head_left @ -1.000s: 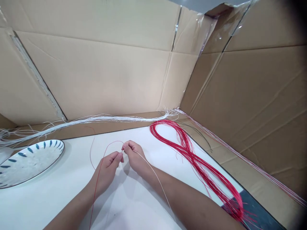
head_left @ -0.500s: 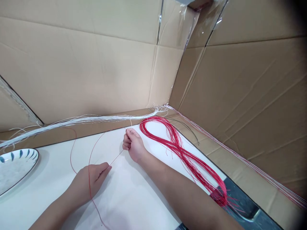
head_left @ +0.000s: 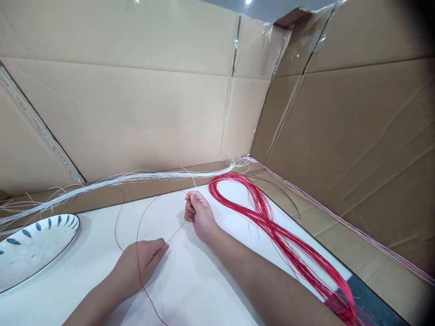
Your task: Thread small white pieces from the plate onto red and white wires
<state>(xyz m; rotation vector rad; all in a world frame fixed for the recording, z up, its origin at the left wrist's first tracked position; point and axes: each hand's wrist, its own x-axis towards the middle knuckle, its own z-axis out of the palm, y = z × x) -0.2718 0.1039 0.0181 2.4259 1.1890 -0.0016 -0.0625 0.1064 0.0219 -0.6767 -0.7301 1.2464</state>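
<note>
Two hands share one thin thread point(head_left: 176, 232) above the white worktop point(head_left: 204, 280); the left hand point(head_left: 144, 262) pinches it between thumb and finger, and the right hand point(head_left: 200, 213) is closed on it a little farther off; the bit between them runs straight, most likely because each hand pulls against the other; a white strand point(head_left: 195, 179) sticks up from the right hand's grip, and I can't tell how it joins the rest; a loose red strand point(head_left: 137, 235) curves from near the right fingers and down across the left hand, maybe left slack so it won't tug; the big red bundle point(head_left: 268, 220) lies looped beside the right arm, perhaps to be easy to reach; the white bundle point(head_left: 136, 177) is stretched along the foot of the cardboard wall point(head_left: 152, 113), which seems to save it from tangling; the plate point(head_left: 37, 228) sits far left, well apart from both hands, likely to leave them room.
</note>
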